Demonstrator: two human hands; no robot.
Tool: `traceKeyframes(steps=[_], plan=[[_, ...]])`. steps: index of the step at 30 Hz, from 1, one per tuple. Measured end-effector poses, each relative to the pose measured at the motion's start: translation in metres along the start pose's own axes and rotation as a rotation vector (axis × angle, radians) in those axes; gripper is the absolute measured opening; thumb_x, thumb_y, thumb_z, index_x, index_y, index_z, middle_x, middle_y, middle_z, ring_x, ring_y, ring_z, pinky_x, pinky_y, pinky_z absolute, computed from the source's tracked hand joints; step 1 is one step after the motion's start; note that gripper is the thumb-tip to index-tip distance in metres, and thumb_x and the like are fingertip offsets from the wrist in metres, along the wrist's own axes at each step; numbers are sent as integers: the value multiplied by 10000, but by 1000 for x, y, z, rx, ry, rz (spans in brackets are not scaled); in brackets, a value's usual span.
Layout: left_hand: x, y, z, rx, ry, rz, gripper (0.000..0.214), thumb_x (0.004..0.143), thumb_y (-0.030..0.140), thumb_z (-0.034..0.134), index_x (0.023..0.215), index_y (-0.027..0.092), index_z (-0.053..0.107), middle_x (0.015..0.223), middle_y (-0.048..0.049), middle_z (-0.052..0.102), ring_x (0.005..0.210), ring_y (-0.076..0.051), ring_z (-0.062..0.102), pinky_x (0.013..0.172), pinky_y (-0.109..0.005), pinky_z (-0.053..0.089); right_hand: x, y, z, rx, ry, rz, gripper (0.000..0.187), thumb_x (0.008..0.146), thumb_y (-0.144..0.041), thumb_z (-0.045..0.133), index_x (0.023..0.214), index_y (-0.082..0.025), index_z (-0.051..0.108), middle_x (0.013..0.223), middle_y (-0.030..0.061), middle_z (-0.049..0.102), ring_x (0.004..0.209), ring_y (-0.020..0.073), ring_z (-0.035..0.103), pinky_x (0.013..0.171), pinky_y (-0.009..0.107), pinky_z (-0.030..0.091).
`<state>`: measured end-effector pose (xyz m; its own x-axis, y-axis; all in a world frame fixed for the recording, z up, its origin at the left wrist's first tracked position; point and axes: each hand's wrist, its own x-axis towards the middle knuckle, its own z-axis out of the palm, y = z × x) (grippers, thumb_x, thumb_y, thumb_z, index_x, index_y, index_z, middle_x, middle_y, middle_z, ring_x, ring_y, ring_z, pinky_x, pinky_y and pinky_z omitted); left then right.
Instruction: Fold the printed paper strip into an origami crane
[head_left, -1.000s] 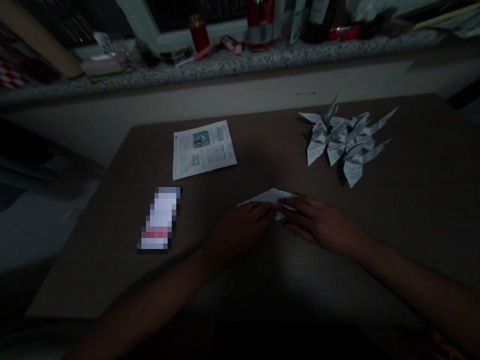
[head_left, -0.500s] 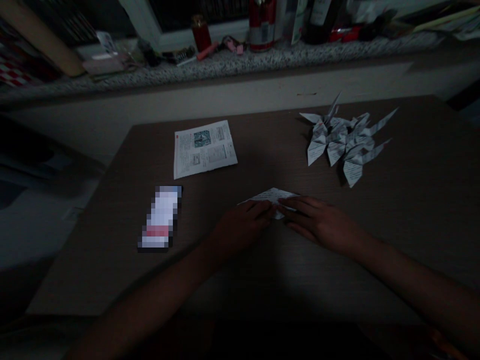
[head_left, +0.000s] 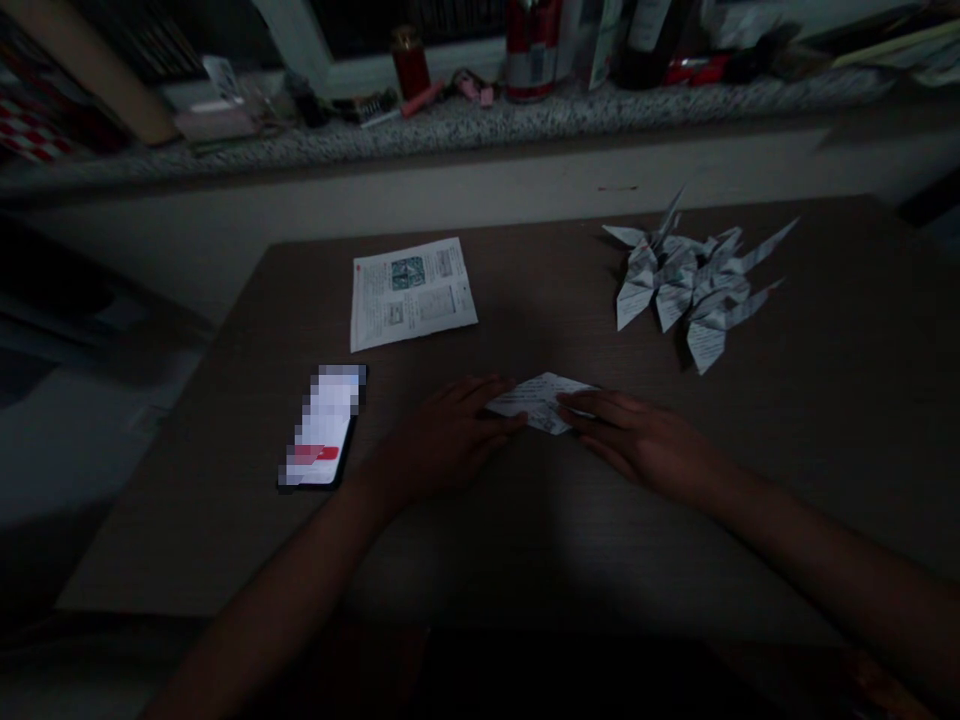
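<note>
A folded piece of printed paper (head_left: 541,402), flat and diamond-like in outline, lies on the table in front of me. At its left tip is my left hand (head_left: 454,430), its thumb and fingers apart around that corner. The fingers of my right hand (head_left: 637,430) are stretched out and rest on the paper's right half, hiding part of it. Neither hand visibly lifts the paper. Beyond my right hand stand several folded paper cranes (head_left: 679,285), made from similar printed paper and clustered together.
A printed sheet (head_left: 412,295) lies flat at the back left of the brown table (head_left: 525,540). Nearer, left of my left hand, is a phone (head_left: 322,425) with a lit, blurred screen. Behind the table, a stone windowsill (head_left: 450,125) carries a red can (head_left: 531,55), bottles and small items.
My left hand has slid left from the paper's middle to its left tip, baring more of its surface. My right hand stays on the right half. The view has shifted slightly.
</note>
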<state>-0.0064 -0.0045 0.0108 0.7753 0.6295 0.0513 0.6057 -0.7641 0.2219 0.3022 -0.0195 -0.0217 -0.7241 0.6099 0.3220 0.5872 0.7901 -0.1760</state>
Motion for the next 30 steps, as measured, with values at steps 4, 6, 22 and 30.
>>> traceKeyframes(steps=[4,6,22,30], plan=[[-2,-1,-2,23,1,-21,395,1078,328,498,1457,332,605,1643,-78,416,1513,-306,389,1205,-543,388,-4,3,-1,5,-2,-14,376,1043,-180,531,1404,-141,630,1436,157,656,1329,292,627,1075,455,578],[-2,0,-2,31,5,-25,391,1076,339,499,1452,339,610,1626,-73,440,1498,-304,408,1204,-545,389,-8,6,-1,29,-4,-26,387,1041,-164,526,1415,-150,623,1467,157,634,1345,285,617,1080,447,575],[-1,3,-1,-25,23,-60,371,1082,341,485,1415,320,646,1602,-94,469,1470,-302,457,1169,-533,433,-21,21,-7,209,19,31,392,1030,-175,555,1412,-216,638,1478,109,634,1348,248,615,1131,454,535],[-1,-6,-1,39,40,-2,377,1081,317,484,1420,251,635,1577,-122,504,1465,-303,467,1182,-539,419,-17,14,-5,123,15,-20,419,1016,-159,571,1429,-208,625,1493,136,614,1374,283,591,1115,504,541]])
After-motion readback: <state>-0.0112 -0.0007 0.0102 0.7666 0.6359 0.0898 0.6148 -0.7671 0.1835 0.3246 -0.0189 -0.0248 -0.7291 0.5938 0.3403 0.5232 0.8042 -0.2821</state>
